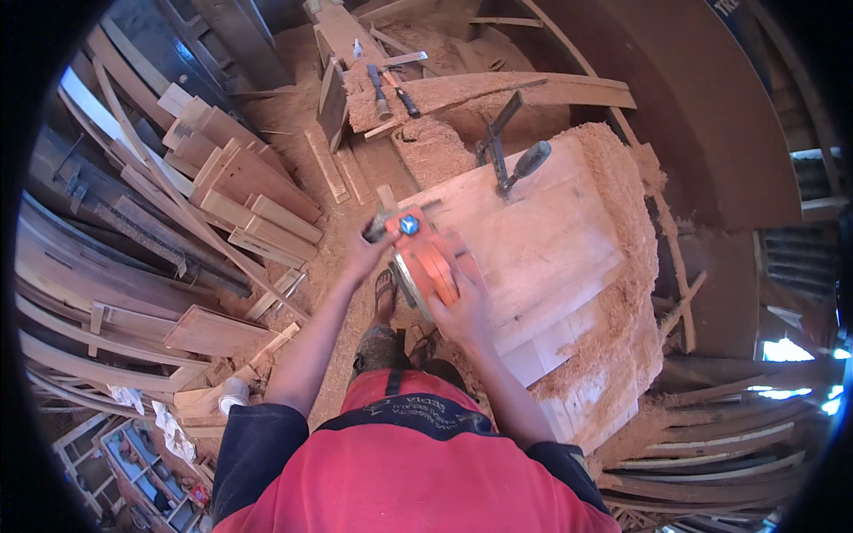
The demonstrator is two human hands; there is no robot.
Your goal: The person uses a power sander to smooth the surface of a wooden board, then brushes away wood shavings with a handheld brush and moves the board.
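An orange electric planer (426, 262) with a blue front knob is over the left edge of a broad pale wooden board (542, 240). My right hand (464, 311) is closed around its orange handle. At its front left, my left hand (364, 253) is closed on the planer's dark edge beside the knob; part of its fingers is hidden. A small block of wood (386, 197) shows just past the planer's front. Farther back on the board stands a dark metal clamp (506, 169) with a black handle.
Wood shavings (622, 266) heap along the board's right side. Beyond it, a hammer (402, 93) and a chisel-like tool (378, 93) lie on a plank. Stacked boards (253, 182) fill the left, and curved wood strips (711, 462) lie at lower right. My foot (386, 293) is below the planer.
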